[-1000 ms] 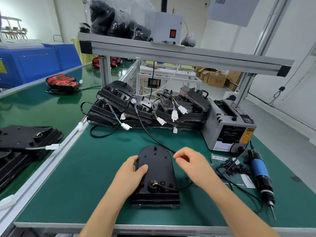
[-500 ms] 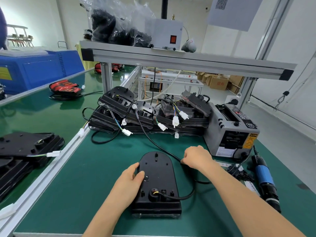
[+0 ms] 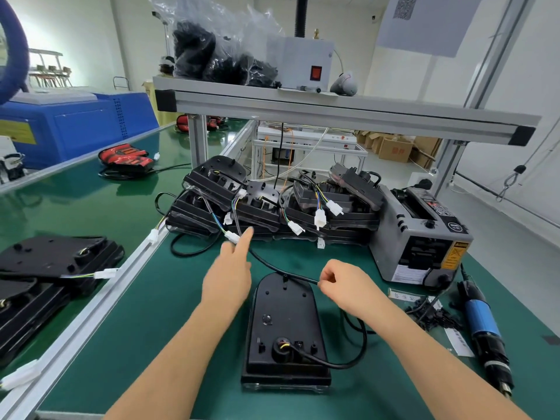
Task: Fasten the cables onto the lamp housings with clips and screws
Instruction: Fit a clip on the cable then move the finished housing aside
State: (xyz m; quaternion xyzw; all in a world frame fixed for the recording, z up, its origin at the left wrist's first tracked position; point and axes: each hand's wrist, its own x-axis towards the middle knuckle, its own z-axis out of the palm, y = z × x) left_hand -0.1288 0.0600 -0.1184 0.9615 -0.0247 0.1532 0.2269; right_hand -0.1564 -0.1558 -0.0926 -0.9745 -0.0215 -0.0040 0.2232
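A black lamp housing [image 3: 285, 325] lies flat on the green mat in front of me. Its black cable [image 3: 351, 359] leaves the round boss near the front, loops to the right and runs over the housing's far end toward the stack. My right hand [image 3: 345, 286] pinches this cable beside the housing's far right corner. My left hand [image 3: 230, 271] is stretched forward off the housing, index finger out, its tip by the cable and a white connector [image 3: 232, 237]. Small black clips [image 3: 436, 313] lie in a pile at the right.
A stack of black lamp housings [image 3: 272, 204] with wired white plugs lines the back of the mat. A grey tape dispenser [image 3: 421, 237] stands at the right, a blue electric screwdriver [image 3: 485, 331] lies beside it. More housings [image 3: 51, 268] sit on the left bench.
My left hand has left the housing and reached forward toward the cable near the stack. My right hand has drawn the cable, keeping its pinch near the housing's far end.
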